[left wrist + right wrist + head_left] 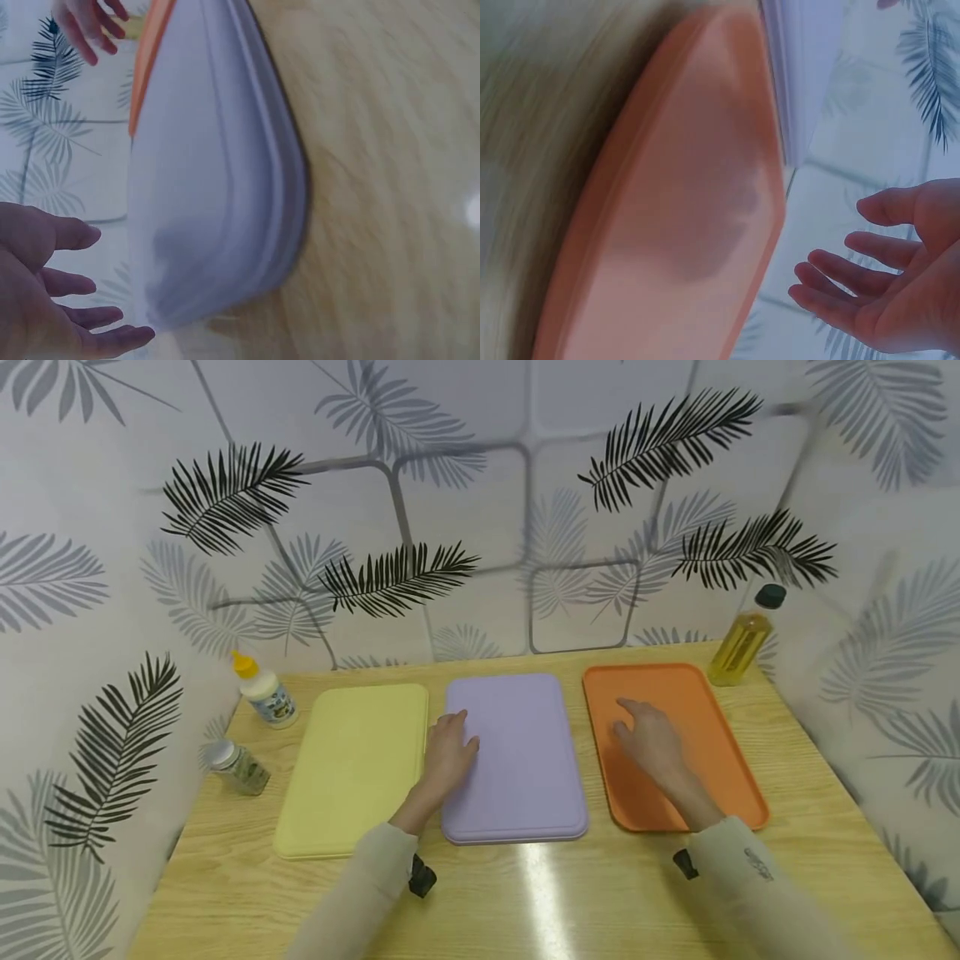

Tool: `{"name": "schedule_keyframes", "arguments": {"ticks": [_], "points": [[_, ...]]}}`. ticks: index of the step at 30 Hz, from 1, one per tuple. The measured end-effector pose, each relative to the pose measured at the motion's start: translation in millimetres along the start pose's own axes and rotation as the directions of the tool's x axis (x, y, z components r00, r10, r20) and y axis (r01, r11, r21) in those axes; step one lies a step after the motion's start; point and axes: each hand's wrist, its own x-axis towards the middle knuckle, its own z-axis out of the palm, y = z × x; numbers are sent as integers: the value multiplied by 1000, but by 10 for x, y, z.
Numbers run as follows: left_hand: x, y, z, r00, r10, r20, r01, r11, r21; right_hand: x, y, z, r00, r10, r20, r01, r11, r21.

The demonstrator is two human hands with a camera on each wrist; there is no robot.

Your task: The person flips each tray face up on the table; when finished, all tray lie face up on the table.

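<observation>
My left hand [447,753] hovers over the left edge of a purple tray [517,760], its fingers loosely bent around nothing. The left wrist view shows that hand [60,292] beside the tray's rounded corner, palm bare. Over an orange tray [712,760] my right hand [651,739] hangs with relaxed fingers and holds nothing. In the right wrist view, those fingers [840,281] are spread apart above the orange tray [675,225], which carries a soft shadow. The purple tray lies between the orange tray and a yellow tray [352,768].
On the left stand a white glue bottle [272,700] with a yellow nozzle and a small jar [242,768] with a pale lid. A bottle of yellow liquid [740,647] stands behind the orange tray. The wood-grain table [600,893] meets a leaf-patterned wall covering [480,510].
</observation>
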Motion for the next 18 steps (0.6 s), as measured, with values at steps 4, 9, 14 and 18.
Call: {"name": "schedule_keyframes", "arguments": {"ticks": [4, 9, 14, 18], "points": [[-70, -106, 9, 1000, -8, 25, 6, 999, 49, 59, -183, 235, 999, -41, 12, 41, 999, 16], [-132, -184, 54, 997, -24, 68, 23, 1000, 20, 96, -363, 439, 994, -93, 60, 92, 996, 17], [-162, -241, 36, 994, -44, 98, 41, 999, 30, 95, -441, 570, 983, -139, 123, 138, 990, 19], [-180, -256, -25, 992, -42, 118, 36, 998, 51, 93, -480, 644, 972, -186, 140, 185, 983, 24]]}}
